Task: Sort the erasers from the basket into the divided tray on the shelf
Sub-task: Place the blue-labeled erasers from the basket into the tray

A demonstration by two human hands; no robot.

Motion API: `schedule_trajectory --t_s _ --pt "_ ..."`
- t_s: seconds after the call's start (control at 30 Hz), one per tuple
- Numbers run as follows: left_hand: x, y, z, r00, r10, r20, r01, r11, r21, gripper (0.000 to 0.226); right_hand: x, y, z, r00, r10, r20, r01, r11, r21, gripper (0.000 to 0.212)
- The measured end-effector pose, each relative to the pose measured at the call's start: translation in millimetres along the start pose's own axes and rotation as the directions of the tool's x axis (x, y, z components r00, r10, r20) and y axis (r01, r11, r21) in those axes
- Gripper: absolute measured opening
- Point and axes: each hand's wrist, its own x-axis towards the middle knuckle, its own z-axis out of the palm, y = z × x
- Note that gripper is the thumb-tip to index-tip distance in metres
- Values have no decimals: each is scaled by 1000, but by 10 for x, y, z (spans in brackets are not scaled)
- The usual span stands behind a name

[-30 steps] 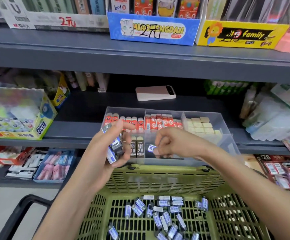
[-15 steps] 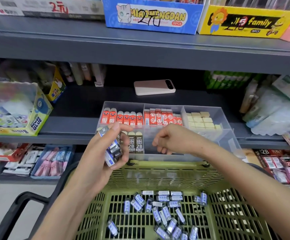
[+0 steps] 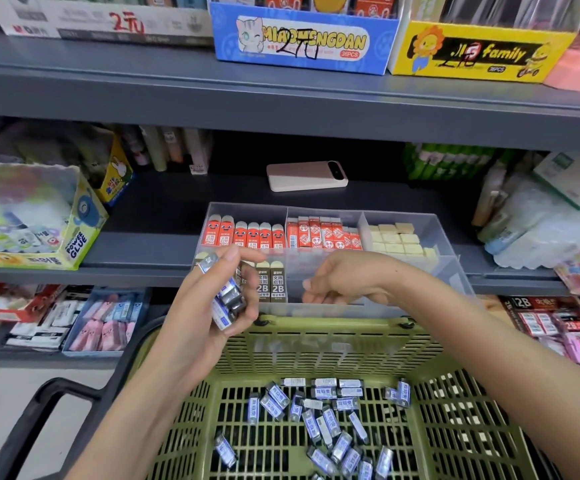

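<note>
Erasers in blue-and-silver wrappers (image 3: 229, 295) sit stacked in the gripping left hand (image 3: 205, 313), just before the clear plastic divided tray (image 3: 449, 258). The right hand (image 3: 337, 278) dips into its near middle compartment, fingers curled, possibly holding nothing. Loose erasers (image 3: 316, 415) lie in the green plastic basket (image 3: 319, 344).

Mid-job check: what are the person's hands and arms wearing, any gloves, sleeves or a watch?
Both the left hand and the right hand are bare, without gloves. The left forearm and right forearm are uncovered down to the frame's edge: no sleeve, watch or bracelet shows.
</note>
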Motion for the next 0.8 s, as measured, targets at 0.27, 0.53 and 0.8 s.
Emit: schedule_trajectory --t_s 0.27,0.53,0.8 --pt "-9 25 -22 999 15 -45 -15 1000 -12 35 -143 -9 -27 985 -163 55 169 979 -114 44" --pt "-16 15 -22 998 48 -41 -46 998 40 32 -140 36 40 980 -196 7 196 971 -138 54" --pt "0 7 -52 997 60 -50 -59 998 25 33 -296 90 62 967 -251 -48 236 950 -206 75"
